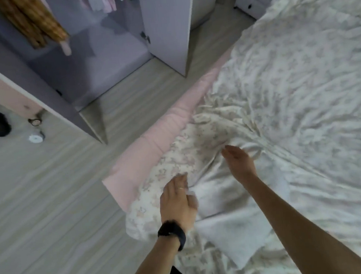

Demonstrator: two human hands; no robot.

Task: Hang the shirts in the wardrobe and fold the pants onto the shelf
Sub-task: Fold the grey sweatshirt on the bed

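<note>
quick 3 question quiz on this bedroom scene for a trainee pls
1. True or false: the mustard checked fabric garment hangs inside the open lilac wardrobe.
2. Which wrist bears the black wristband? A left B right C both
3. Fill in: over the white floral bed cover, the right hand has its fingers ____ (straight or curled).
Key: 1 true; 2 A; 3 straight.
</note>
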